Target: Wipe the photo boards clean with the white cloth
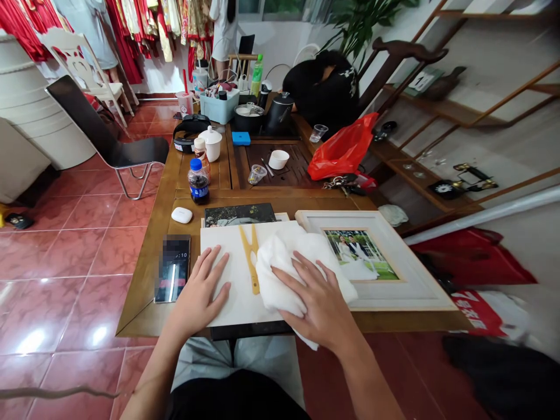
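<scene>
My left hand [202, 291] lies flat with its fingers spread on the left side of a white board [230, 309]. My right hand [312, 294] grips a bunched, soft white cloth [280, 274] over the board's right side, its thumb and fingers around a fold. The cloth's kind is hard to tell; it may be padding. Between the hands, a yellow forked flat tool [251, 262] rests on the board. To the right, partly beneath the cloth, is a framed photo [361, 254] of a couple outdoors. Behind the board, a dark picture [238, 214] shows its upper part.
Left of the board are a phone [172, 268], a white earbud case [182, 215] and a cola bottle [198, 182]. Further back stand a lidded white cup [212, 144], a red plastic bag [343, 153] and a kettle [280, 111]. A person in black [321, 87] leans at the table's far end.
</scene>
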Demonstrator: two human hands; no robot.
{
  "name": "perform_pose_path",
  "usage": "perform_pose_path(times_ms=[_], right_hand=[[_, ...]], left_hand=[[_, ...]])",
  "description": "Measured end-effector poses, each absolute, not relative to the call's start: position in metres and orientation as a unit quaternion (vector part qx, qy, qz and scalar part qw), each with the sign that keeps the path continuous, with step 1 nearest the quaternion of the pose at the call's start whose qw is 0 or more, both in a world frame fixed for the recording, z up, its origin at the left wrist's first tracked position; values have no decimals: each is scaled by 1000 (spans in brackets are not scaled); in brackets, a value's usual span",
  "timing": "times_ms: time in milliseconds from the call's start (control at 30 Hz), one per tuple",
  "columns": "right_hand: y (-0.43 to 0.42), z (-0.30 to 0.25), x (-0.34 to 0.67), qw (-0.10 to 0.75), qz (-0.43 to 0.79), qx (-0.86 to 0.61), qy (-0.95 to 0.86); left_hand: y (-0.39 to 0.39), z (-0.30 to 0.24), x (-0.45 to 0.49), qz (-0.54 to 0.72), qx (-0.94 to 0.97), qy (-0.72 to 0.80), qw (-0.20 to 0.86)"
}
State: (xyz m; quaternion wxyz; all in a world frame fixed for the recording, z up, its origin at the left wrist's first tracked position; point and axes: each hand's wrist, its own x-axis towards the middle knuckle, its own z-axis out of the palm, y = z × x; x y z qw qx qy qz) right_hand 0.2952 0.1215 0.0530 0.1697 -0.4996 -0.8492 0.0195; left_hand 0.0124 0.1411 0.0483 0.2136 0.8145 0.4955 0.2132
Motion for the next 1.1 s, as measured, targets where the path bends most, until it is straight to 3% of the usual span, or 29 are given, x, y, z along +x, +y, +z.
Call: perform_pose_path(times_ms=[300, 767, 1100], right_hand=[[171, 64, 257, 136, 58, -519, -842], [109, 68, 266, 112, 85, -426, -894], [148, 73, 246, 114, 100, -482, -863]], left_hand=[[141, 48, 12, 208, 819, 492, 208], [140, 48, 13, 206, 817, 496, 211], [142, 49, 11, 207, 821, 485, 219]])
